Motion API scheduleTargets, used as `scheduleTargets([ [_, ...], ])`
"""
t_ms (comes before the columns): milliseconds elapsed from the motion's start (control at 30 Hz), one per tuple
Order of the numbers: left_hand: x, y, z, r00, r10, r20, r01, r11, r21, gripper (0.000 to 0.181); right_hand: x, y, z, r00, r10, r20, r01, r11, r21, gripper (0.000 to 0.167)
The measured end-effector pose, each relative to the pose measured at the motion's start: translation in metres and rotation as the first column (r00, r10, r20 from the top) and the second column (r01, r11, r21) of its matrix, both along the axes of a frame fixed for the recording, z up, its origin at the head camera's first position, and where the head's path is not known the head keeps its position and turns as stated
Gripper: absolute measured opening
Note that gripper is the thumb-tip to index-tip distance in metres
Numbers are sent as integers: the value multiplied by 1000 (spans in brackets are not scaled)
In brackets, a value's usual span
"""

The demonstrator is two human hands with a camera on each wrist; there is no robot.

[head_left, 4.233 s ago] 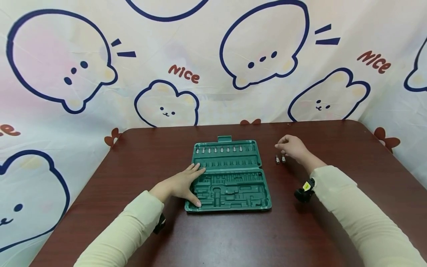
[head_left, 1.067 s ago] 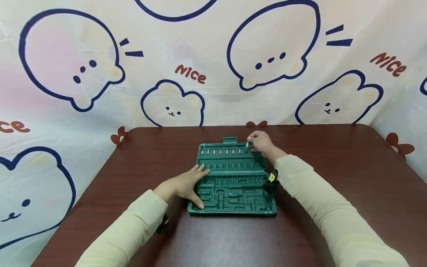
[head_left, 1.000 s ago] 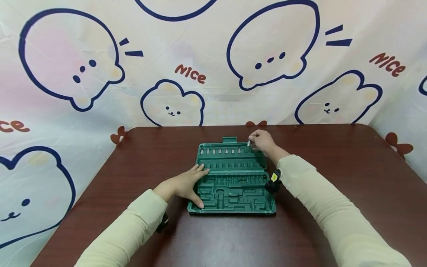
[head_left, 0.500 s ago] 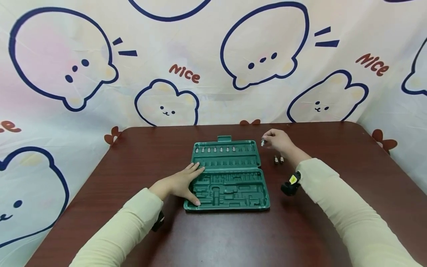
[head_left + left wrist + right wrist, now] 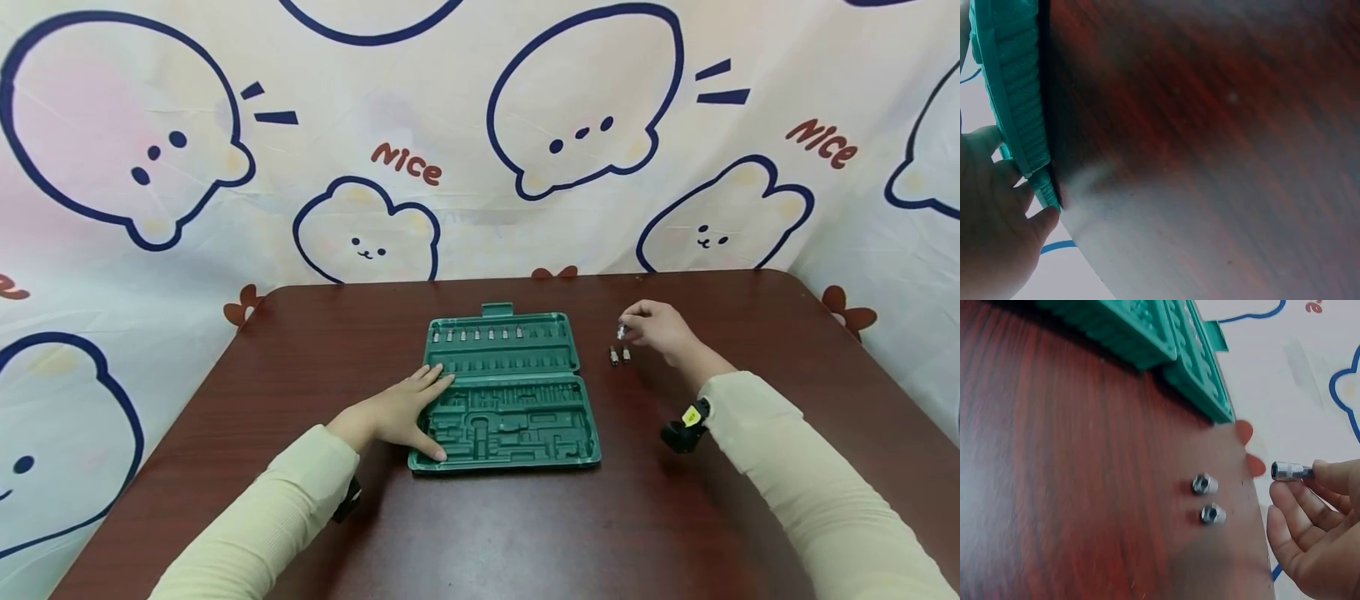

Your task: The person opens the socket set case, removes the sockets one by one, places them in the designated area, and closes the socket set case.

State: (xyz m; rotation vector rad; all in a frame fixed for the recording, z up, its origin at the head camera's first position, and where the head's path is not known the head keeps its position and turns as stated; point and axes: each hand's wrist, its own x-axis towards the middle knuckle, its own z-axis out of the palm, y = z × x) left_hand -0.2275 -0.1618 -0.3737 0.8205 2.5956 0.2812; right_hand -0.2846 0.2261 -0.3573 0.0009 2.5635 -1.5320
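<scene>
A green plastic socket case (image 5: pixel 504 463) lies unfolded on the table, with several small silver sockets (image 5: pixel 491 334) in a row along its far half. My left hand (image 5: pixel 397 412) rests on the case's left edge with fingers spread; in the left wrist view its fingertips touch the green side wall (image 5: pixel 1019 94). To the right of the case, my right hand (image 5: pixel 660 329) pinches one silver socket (image 5: pixel 1288 470) between thumb and fingers, above the table. Just nearer than that hand, two more sockets (image 5: pixel 614 357) stand side by side on the wood.
The dark reddish-brown table (image 5: pixel 487 533) spreads around the case on all sides. A patterned cloth (image 5: pixel 465 225) hangs behind its far edge. The slots (image 5: pixel 551 332) at the right end of the far row hold no sockets, and the near half has moulded recesses.
My right hand has taken a socket from the right end of the far row and carried it right, over to the two standing sockets. My left hand stays on the case.
</scene>
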Motion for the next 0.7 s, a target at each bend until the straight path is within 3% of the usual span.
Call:
scheduleTargets([
  [333,0,1,1,1000,5,16,-5,1000,3,108,7,23,-15,1000,-6,31,4,996,87,29],
  [700,-1,1,0,999,15,32,-15,1000,9,109,4,25,-28,997,42,57,-52,981,185,23],
])
